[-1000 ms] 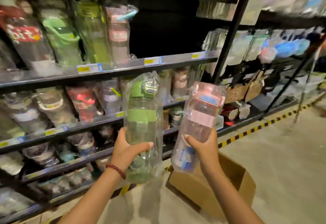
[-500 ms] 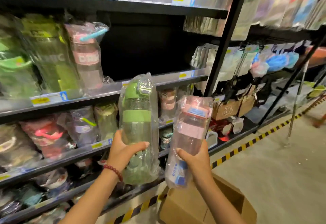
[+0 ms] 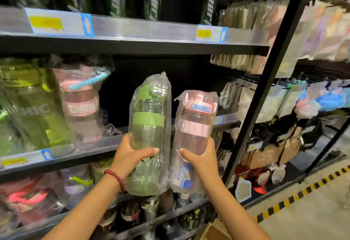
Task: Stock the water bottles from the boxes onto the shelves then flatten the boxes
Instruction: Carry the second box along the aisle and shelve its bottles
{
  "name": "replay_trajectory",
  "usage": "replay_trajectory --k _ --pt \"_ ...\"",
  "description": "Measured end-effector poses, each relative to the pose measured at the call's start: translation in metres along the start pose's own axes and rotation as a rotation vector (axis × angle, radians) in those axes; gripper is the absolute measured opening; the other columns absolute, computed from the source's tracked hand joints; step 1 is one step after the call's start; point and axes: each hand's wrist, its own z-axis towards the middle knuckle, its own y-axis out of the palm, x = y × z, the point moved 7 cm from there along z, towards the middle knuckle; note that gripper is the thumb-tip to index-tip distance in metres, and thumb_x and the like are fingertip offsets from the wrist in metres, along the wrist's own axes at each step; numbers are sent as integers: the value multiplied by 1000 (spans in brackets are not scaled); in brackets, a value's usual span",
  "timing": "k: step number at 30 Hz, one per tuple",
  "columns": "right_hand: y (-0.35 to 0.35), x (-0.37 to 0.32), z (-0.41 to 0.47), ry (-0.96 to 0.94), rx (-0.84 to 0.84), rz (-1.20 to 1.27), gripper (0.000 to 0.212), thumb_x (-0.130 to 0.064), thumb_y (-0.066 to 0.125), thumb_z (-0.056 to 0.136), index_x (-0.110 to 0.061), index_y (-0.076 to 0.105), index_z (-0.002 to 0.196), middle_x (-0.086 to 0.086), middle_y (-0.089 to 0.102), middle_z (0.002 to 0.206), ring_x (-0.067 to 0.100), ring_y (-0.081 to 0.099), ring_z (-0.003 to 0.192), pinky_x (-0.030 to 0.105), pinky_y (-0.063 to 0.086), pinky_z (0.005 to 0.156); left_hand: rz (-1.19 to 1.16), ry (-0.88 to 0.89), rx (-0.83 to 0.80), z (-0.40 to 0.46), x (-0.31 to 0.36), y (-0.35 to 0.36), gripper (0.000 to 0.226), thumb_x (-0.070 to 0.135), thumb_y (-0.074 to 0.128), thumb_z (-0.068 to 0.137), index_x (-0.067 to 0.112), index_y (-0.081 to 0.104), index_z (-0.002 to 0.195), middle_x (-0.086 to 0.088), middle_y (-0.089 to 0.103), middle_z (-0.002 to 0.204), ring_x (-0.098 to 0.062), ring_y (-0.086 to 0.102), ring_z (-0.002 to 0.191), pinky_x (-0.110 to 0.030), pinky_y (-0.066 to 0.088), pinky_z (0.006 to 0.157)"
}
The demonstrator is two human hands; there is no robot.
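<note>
My left hand [image 3: 130, 156] grips a green water bottle [image 3: 148, 126] wrapped in clear plastic, held upright in front of the middle shelf [image 3: 91, 145]. My right hand [image 3: 200, 159] grips a pink water bottle [image 3: 195, 126], also in a plastic bag, just to the right of the green one. Both bottles are level with a dark gap on that shelf, right of a shelved pink bottle [image 3: 81, 105] and green bottles [image 3: 28, 107]. A corner of the cardboard box [image 3: 212, 231] shows at the bottom edge, below my right forearm.
A black upright post [image 3: 265, 80] divides this bay from the right bay of hanging packets. An upper shelf [image 3: 132, 35] with price tags runs above. Lower shelves hold more wrapped bottles. Yellow-black floor tape [image 3: 303, 194] edges the concrete floor at the right.
Both hands have lifted the two bottles higher, up to the middle shelf's gap. The view has tilted up, so the box has nearly left the frame.
</note>
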Motion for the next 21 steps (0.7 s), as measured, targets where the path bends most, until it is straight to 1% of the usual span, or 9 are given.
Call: replay_trajectory --k 2,5,7,10,13,15,18,19,21 --pt "1 -4 20 -18 -28 24 65 -16 82 67 -22 42 118 -8 57 105 4 59 92 18 46 69 -7 8 22 10 8 5 80 34 79 44 26 44 115 13 58 106 -1 57 92 -20 42 65" --pt "0 -13 49 -47 -80 45 68 -20 81 65 -23 42 120 -9 58 106 1 58 92 15 45 68 -4 20 80 24 15 11 80 35 77 47 25 43 118 12 56 108 0 56 91 -20 42 64" --pt "-1 -17 67 -52 -127 48 60 -13 80 71 -23 42 117 -9 57 104 1 58 90 15 45 66 21 25 129 32 20 16 81 37 75 49 24 40 120 13 54 111 -1 54 93 -20 41 67" --pt "-3 -21 92 -70 -171 44 56 -13 79 73 -24 42 114 -7 58 105 4 59 92 18 46 69 63 9 188 43 23 23 98 43 76 46 17 38 132 6 48 124 -10 51 103 -25 41 81" --pt "-3 -21 111 -71 -218 59 61 -20 81 68 -26 41 114 -9 56 104 7 59 94 20 47 71 62 -5 246 50 23 29 119 55 77 32 12 37 136 -4 49 132 -18 52 111 -31 43 87" --pt "-4 -21 122 -57 -256 66 63 -23 81 65 -26 41 114 -10 56 102 7 59 92 23 48 72 18 -1 279 53 25 36 123 55 78 34 12 33 140 -5 48 134 -19 53 112 -34 42 90" --pt "-3 -17 137 -31 -309 88 53 -14 77 73 -23 43 112 -6 59 101 9 62 90 29 52 76 -44 -7 303 62 21 44 100 33 83 63 8 27 143 4 48 118 -4 50 87 -28 40 80" --pt "-2 -16 142 -26 -323 96 51 -13 76 73 -22 44 113 -4 59 102 10 63 90 30 53 76 -42 -9 315 62 23 46 91 27 82 67 8 31 140 5 49 109 -5 49 84 -26 40 76" --pt "2 -16 151 -17 -342 115 52 -13 76 73 -21 45 113 -2 61 103 12 64 90 29 53 73 -38 -13 335 68 27 46 86 30 83 57 12 40 130 3 55 102 -10 53 86 -24 40 69"
